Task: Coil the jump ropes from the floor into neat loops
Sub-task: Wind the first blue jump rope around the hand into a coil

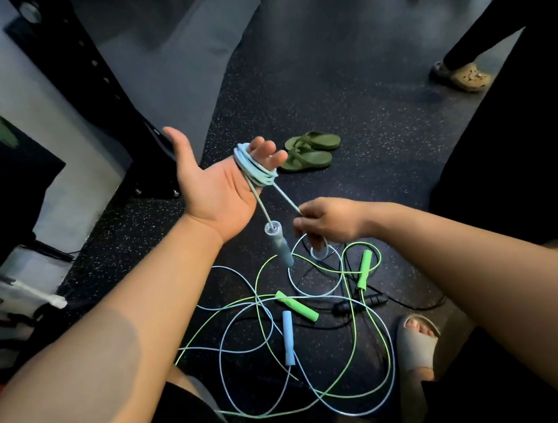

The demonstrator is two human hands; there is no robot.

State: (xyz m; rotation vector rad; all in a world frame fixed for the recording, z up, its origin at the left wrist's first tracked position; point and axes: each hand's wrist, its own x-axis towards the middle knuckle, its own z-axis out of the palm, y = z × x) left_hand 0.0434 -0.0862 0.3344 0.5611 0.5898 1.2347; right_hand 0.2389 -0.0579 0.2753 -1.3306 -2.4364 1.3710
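On black speckled rubber floor, lower centre: tangled green and pale-blue jump ropes. Left hand flat-palmed, pale-blue cord looped round straight fingers; right hand pinches that cord. Olive sandals upper centre.

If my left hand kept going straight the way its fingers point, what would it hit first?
Likely the green sandals on the floor, just beyond the left hand. Depth is unclear, so it might pass above them.
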